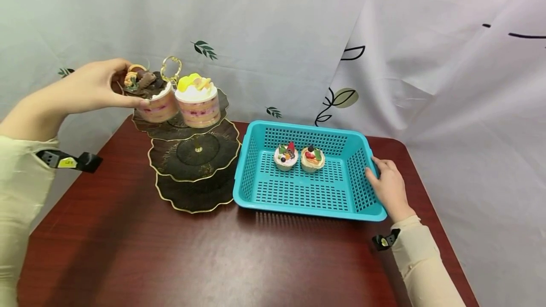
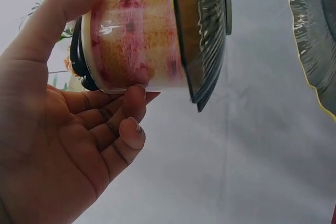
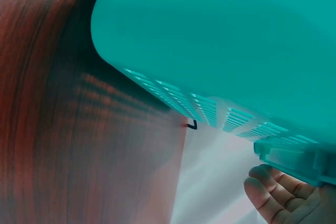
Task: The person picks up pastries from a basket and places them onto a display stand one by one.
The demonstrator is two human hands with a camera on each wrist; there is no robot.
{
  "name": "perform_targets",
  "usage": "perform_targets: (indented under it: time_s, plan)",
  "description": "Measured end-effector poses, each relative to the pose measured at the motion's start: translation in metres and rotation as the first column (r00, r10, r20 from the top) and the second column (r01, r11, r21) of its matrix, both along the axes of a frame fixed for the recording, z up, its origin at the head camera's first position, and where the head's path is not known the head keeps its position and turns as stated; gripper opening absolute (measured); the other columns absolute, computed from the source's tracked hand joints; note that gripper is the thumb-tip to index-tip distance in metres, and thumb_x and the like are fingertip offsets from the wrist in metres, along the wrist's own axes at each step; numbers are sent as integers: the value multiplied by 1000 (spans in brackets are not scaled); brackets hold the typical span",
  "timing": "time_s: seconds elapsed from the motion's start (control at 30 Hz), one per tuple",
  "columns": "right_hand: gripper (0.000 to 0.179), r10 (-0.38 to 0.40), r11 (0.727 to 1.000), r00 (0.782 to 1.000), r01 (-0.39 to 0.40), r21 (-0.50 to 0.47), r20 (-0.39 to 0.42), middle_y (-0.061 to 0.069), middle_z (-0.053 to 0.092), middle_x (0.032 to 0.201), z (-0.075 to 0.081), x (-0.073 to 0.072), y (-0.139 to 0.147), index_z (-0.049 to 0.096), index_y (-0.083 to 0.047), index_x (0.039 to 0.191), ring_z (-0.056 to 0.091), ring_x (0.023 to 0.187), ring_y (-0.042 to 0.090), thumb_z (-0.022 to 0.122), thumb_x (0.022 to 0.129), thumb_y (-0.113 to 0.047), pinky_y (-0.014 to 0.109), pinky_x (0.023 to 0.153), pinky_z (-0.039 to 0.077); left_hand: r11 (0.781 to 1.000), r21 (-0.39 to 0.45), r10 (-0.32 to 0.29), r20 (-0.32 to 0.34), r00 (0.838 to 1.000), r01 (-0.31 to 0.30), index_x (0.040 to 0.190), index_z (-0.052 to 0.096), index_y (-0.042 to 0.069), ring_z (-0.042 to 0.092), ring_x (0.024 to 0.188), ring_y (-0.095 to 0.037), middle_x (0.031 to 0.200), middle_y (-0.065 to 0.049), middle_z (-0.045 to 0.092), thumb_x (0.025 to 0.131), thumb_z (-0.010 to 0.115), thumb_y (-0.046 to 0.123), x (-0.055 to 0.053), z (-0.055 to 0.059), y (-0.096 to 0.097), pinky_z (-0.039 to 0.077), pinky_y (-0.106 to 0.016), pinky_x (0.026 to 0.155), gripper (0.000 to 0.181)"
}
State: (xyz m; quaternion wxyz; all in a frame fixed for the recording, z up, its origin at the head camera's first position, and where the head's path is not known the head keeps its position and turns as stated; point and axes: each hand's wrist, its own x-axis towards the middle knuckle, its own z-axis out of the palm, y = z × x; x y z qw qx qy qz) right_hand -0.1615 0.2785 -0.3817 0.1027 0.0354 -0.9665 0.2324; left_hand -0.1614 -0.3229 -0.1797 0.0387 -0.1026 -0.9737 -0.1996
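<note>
My left hand point(image 1: 91, 86) holds a clear dessert cup point(image 1: 159, 108) between thumb and fingers. This cup has a dark chocolate topping with a biscuit, over layers of pink and yellow cake. In the left wrist view, the cup's base point(image 2: 181, 61) is right at the top plate of the tiered stand point(image 1: 194, 155). Beside it on that plate stands a second dessert cup point(image 1: 198, 105) with yellow fruit and cream. My right hand point(image 1: 389, 188) grips the right rim of a turquoise basket point(image 1: 298, 213), thumb over the edge, fingers point(image 3: 262, 195) outside beneath it.
Two small fruit-topped tarts, one pinkish point(image 1: 286, 158) and one cream point(image 1: 313, 160), sit inside the basket. The stand has three dark, gold-edged plates and a gold ring handle point(image 1: 171, 67). A dark red wooden table point(image 1: 204, 255) carries everything; a leaf-patterned cloth point(image 1: 273, 37) hangs behind.
</note>
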Motion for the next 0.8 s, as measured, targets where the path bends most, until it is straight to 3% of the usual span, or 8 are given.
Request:
perform_targets:
  time_s: [0.27, 0.57, 0.8]
  plan:
    - [51, 0, 1000, 1000, 0, 1, 2, 29, 48, 126, -1, 0, -2, 45, 7, 138, 55, 104, 42, 53, 97, -23, 56, 87, 47, 999, -37, -19, -20, 1000, 18, 124, 53, 4, 46, 74, 9, 105, -11, 63, 76, 80, 28, -5, -4, 4, 34, -14, 66, 60]
    - [51, 2, 1000, 1000, -2, 3, -3, 28, 49, 125, -2, 0, -1, 45, 7, 138, 55, 105, 42, 53, 97, -23, 56, 88, 47, 998, 48, -40, 51, 998, 37, 124, 52, 7, 52, 74, 5, 85, 19, 57, 79, 78, 24, -6, -3, 2, 37, -12, 65, 55]
    - [51, 10, 1000, 1000, -10, -6, -4, 28, 49, 125, -2, 0, 0, 45, 7, 139, 56, 104, 41, 53, 98, -23, 56, 87, 47, 996, 85, -44, 76, 996, 37, 124, 51, 10, 55, 75, 2, 88, 17, 59, 80, 78, 24, -2, -5, 1, 40, -13, 65, 53]
